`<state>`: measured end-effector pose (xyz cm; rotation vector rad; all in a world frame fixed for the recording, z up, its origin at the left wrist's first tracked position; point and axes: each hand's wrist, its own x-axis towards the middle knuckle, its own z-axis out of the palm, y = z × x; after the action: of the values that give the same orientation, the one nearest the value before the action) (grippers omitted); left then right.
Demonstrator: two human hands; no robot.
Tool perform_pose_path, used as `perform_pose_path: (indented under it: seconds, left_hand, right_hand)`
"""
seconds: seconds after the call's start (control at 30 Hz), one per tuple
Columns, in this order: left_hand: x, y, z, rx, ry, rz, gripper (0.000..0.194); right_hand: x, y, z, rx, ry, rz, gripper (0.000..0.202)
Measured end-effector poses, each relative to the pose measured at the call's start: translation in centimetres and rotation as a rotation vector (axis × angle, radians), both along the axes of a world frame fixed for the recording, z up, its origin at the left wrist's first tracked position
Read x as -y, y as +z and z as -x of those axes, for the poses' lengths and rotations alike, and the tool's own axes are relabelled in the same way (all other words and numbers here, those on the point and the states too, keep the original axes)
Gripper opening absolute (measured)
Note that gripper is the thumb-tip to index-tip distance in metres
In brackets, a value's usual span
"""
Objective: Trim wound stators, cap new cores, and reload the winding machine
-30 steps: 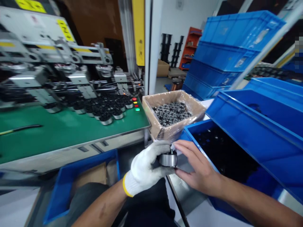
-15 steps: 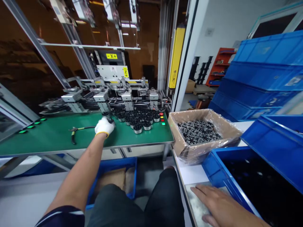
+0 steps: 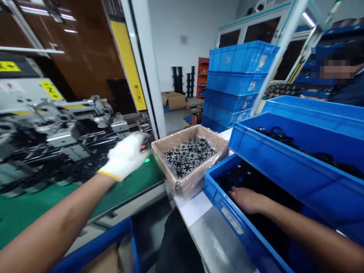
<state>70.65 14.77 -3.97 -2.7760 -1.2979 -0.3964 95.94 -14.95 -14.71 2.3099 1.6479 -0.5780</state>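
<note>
My left hand [image 3: 125, 156], in a white glove with a yellow cuff, hangs over the right end of the green worktable [image 3: 153, 170]. It is blurred by motion, but its fingers look stretched and apart, with nothing seen in them. Close to it are a red button [image 3: 143, 147] and a lit green button [image 3: 147, 160]. My bare right hand [image 3: 247, 199] reaches into a blue bin [image 3: 224, 203] of small black parts [image 3: 237, 176]. Its fingertips disappear in the dark contents, so I cannot tell what they hold.
Between my hands stands a cardboard box [image 3: 176, 185] of metal-and-black ring parts [image 3: 190, 157]. Another blue bin [image 3: 284, 151] sits behind the right one. Blue crates [image 3: 231, 83] are stacked further back. Machine fixtures [image 3: 65, 140] line the table at left. A person [image 3: 347, 87] is at far right.
The view has swung to the right. My left hand has left the black-topped parts on the table and moved toward the buttons. My right hand has gone from the ledge into the blue bin.
</note>
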Motion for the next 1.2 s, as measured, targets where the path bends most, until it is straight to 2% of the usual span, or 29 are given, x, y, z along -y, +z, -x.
perform_pose_path:
  seconds: [0.07,0.13,0.2,0.27,0.37,0.47,0.53,0.6,0.67,0.73,0.8,0.87,0.9,0.97,1.03,1.07,1.13,1.2]
  left_hand:
    - [0.9,0.0,-6.1,-0.166,-0.2,0.049,0.047]
    - [1.3,-0.8,-11.7,-0.272,-0.321,0.127,0.038]
    - [1.5,-2.0,-16.5,-0.338,-0.393,0.197,0.035]
    - [1.8,-3.2,-20.1,-0.369,-0.438,0.243,0.036]
    - [2.3,-4.9,-23.4,-0.373,-0.482,0.283,0.038]
    - [2.9,-6.1,-24.5,-0.353,-0.503,0.305,0.038]
    - [3.2,-6.3,-24.8,-0.328,-0.509,0.315,0.038]
    - [3.4,-5.6,-24.8,-0.285,-0.509,0.325,0.038]
    - [3.6,-3.9,-24.3,-0.214,-0.507,0.331,0.036]
    - [4.0,-1.6,-22.6,-0.106,-0.507,0.333,0.034]
    - [4.7,0.3,-19.1,0.013,-0.505,0.327,0.037]
    - [5.9,0.8,-14.0,0.179,-0.522,0.402,0.045]
    - [6.8,0.4,-11.1,0.286,-0.547,0.486,0.05]
    - [8.7,-1.7,-5.4,0.86,-0.677,1.084,0.062]
    - [10.9,-4.8,-0.8,1.07,-0.661,1.318,0.069]
    - [11.9,-6.3,0.9,1.199,-0.632,1.509,0.067]
    - [13.4,-8.5,2.8,1.36,-0.603,1.776,0.058]
    - [14.2,-9.6,3.6,1.443,-0.637,1.92,0.048]
  right_hand:
    - [-0.3,-0.3,0.0,0.002,-0.008,0.083,0.039]
    - [-0.5,-0.1,-0.4,0.023,-0.036,0.13,0.042]
    - [-0.7,0.2,-1.0,0.04,-0.074,0.151,0.043]
    - [-0.8,0.7,-1.7,0.038,-0.109,0.158,0.034]
    - [-0.8,1.3,-2.4,0.013,-0.145,0.13,0.02]
    - [-0.7,1.8,-2.9,-0.006,-0.163,0.038,0.023]
    - [-0.8,2.1,-3.0,-0.022,-0.166,-0.022,0.029]
    - [-0.9,2.0,-3.1,-0.037,-0.168,-0.065,0.03]
    - [-0.9,1.7,-3.0,-0.043,-0.171,-0.1,0.027]
    - [-0.9,1.0,-2.9,-0.045,-0.171,-0.143,0.027]
    - [-0.9,0.3,-2.8,-0.043,-0.165,-0.199,0.029]
    - [-0.8,-0.4,-2.8,-0.046,-0.147,-0.259,0.028]
    - [-0.8,-0.6,-2.8,-0.05,-0.134,-0.291,0.025]
    - [-0.8,-0.6,-2.9,-0.057,-0.11,-0.359,0.021]
    - [-1.0,0.2,-2.7,-0.044,-0.101,-0.448,0.024]
    - [-1.1,0.8,-2.5,-0.028,-0.103,-0.496,0.028]
    - [-1.6,2.7,-1.3,0.017,-0.103,-0.602,0.042]
    - [-2.0,5.0,1.3,0.044,-0.005,-0.816,0.05]
